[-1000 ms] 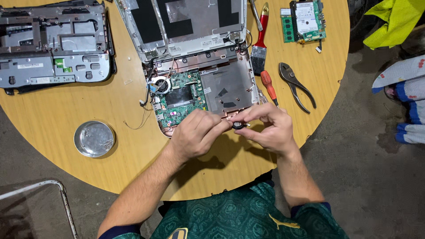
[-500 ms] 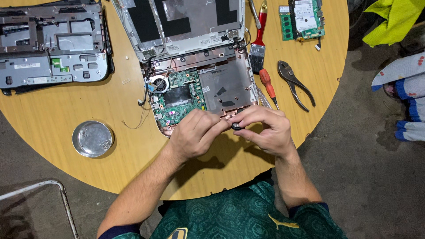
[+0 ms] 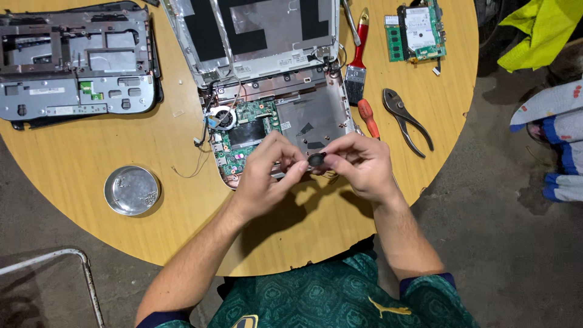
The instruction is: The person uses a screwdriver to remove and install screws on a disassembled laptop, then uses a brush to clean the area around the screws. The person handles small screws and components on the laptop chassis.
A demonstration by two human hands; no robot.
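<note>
A small round black part point(image 3: 316, 160) is pinched between the fingertips of my left hand point(image 3: 267, 173) and my right hand point(image 3: 359, 164). Both hands hover just over the near edge of an opened laptop base point(image 3: 316, 118) lying on a round wooden table point(image 3: 121, 231). A green circuit board point(image 3: 246, 130) and a small fan point(image 3: 223, 118) show inside the base. The laptop's lid point(image 3: 255, 30) lies flat behind it. What lies on the base under my hands is hidden.
A removed grey laptop cover point(image 3: 76, 64) lies at the far left. A round metal dish point(image 3: 131, 191) with small screws sits near left. A brush point(image 3: 358, 51), an orange-handled screwdriver point(image 3: 368, 118), pliers point(image 3: 405, 118) and green boards point(image 3: 419, 30) lie at the right. A metal frame point(image 3: 61, 261) stands by the table.
Both hands have lifted slightly and the small black part is now turned up between the fingertips, more visible than before.
</note>
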